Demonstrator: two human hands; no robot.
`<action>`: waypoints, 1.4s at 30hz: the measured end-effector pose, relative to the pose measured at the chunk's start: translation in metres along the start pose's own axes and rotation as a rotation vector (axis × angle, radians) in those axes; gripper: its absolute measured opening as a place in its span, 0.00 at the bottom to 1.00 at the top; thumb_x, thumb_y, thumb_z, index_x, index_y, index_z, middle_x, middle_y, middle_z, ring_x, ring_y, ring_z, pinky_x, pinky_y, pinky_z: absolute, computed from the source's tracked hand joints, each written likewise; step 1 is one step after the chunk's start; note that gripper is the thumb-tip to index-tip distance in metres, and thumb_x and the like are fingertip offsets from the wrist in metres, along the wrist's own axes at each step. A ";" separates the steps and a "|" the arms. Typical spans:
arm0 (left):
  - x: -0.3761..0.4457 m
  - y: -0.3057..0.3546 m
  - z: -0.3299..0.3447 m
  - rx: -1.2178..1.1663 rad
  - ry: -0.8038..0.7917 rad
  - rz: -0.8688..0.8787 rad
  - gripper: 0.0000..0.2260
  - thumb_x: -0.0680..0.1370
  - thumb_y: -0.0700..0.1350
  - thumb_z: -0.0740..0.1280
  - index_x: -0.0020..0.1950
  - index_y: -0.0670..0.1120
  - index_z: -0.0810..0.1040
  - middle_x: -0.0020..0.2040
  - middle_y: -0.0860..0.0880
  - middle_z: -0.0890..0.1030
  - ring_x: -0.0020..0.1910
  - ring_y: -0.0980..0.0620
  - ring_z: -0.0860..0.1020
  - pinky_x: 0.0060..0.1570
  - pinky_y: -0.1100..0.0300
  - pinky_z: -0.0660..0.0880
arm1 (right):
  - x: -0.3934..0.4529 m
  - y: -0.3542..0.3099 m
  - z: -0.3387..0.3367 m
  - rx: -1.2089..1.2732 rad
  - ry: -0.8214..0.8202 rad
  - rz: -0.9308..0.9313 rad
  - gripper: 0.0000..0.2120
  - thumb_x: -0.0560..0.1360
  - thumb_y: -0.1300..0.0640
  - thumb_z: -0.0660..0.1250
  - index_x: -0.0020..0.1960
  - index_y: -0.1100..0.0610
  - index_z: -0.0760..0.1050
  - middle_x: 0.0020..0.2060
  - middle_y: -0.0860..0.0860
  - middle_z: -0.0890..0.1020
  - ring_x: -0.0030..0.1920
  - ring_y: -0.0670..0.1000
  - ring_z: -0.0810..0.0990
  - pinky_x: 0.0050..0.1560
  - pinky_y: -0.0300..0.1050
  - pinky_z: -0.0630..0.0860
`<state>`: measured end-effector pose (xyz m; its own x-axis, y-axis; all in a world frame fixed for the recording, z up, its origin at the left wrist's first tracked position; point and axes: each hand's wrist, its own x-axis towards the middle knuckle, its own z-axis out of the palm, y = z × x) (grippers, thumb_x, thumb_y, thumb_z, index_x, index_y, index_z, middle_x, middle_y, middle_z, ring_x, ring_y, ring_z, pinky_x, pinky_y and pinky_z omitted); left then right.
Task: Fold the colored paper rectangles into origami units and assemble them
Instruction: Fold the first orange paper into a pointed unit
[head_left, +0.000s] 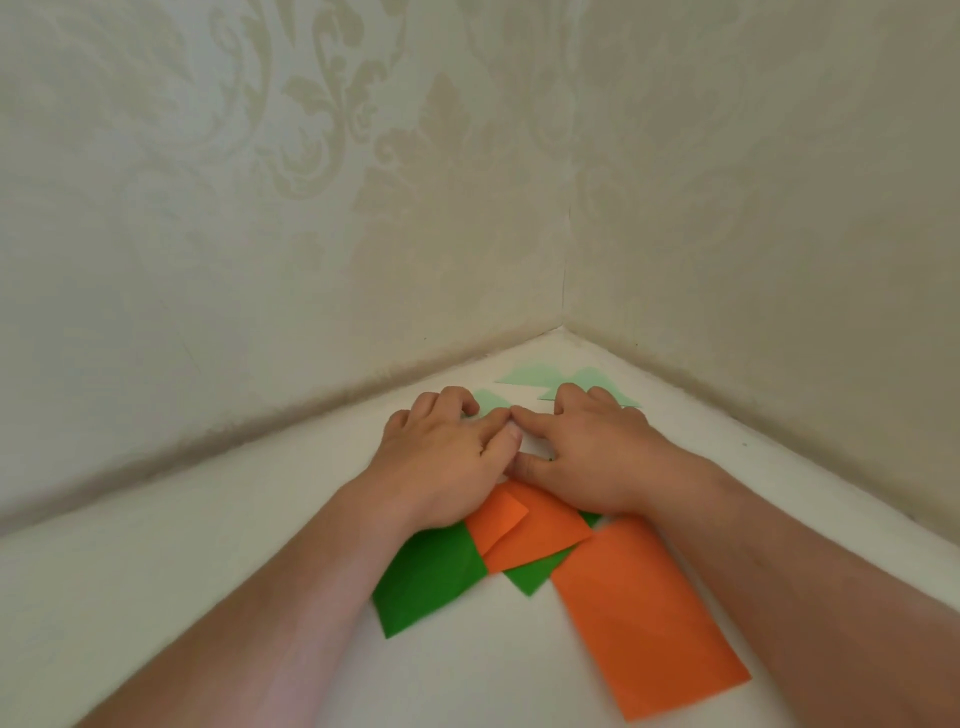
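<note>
Pale wallpaper (322, 156) with a faint damask pattern covers two walls that meet in a corner at the far right of centre. Below them lies a white worktop (156, 571), seen from above by a person whose bare forearms reach in from the near edge.

No containers are in view; all the paper lies loose on the worktop.

The left hand (447, 462) and the right hand (587, 457) lie side by side near the middle, fingertips touching. Both have curled fingers pressing down on something small and pale between them; what it is cannot be made out, so whether either grip is clamped on paper cannot be told.

Just near of the hands, a small orange sheet (535, 535) lies with one corner folded over onto itself, overlapping a dark green sheet (426, 582). The green sheet's long axis runs from near left to far right, and part of it is hidden under the left wrist. A second green piece (532, 577) pokes out from under the orange sheet.

To the right, a larger orange rectangle (644, 618) lies flat, its long axis running from far left to near right, partly under the right forearm.

Beyond the hands, towards the corner, lie pale green folded pieces (535, 375) with pointed tips.
</note>
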<state>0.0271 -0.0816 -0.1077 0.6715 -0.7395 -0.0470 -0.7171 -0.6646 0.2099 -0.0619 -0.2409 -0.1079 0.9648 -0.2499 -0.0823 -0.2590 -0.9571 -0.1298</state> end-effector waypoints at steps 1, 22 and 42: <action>0.000 0.000 0.000 -0.001 -0.003 -0.003 0.23 0.83 0.64 0.43 0.76 0.68 0.64 0.73 0.54 0.63 0.73 0.51 0.60 0.72 0.48 0.57 | 0.000 0.000 0.000 0.003 -0.004 -0.003 0.34 0.75 0.24 0.47 0.78 0.32 0.57 0.60 0.50 0.69 0.65 0.56 0.67 0.61 0.57 0.68; 0.003 -0.031 -0.008 -0.233 0.293 0.115 0.18 0.84 0.45 0.61 0.73 0.55 0.76 0.69 0.54 0.76 0.68 0.54 0.73 0.68 0.60 0.67 | -0.039 -0.009 -0.014 0.446 0.080 -0.163 0.16 0.72 0.37 0.71 0.40 0.49 0.82 0.32 0.46 0.82 0.33 0.45 0.77 0.37 0.46 0.76; -0.019 -0.023 -0.013 -0.501 0.304 0.204 0.15 0.83 0.63 0.60 0.63 0.62 0.81 0.59 0.67 0.80 0.64 0.66 0.74 0.62 0.63 0.70 | -0.035 -0.011 -0.016 0.942 -0.117 -0.080 0.11 0.77 0.51 0.74 0.37 0.53 0.79 0.30 0.48 0.71 0.31 0.47 0.67 0.31 0.41 0.64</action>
<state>0.0333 -0.0508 -0.0988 0.6064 -0.7335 0.3069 -0.7111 -0.3276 0.6221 -0.0925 -0.2240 -0.0874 0.9838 -0.1231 -0.1306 -0.1724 -0.4462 -0.8782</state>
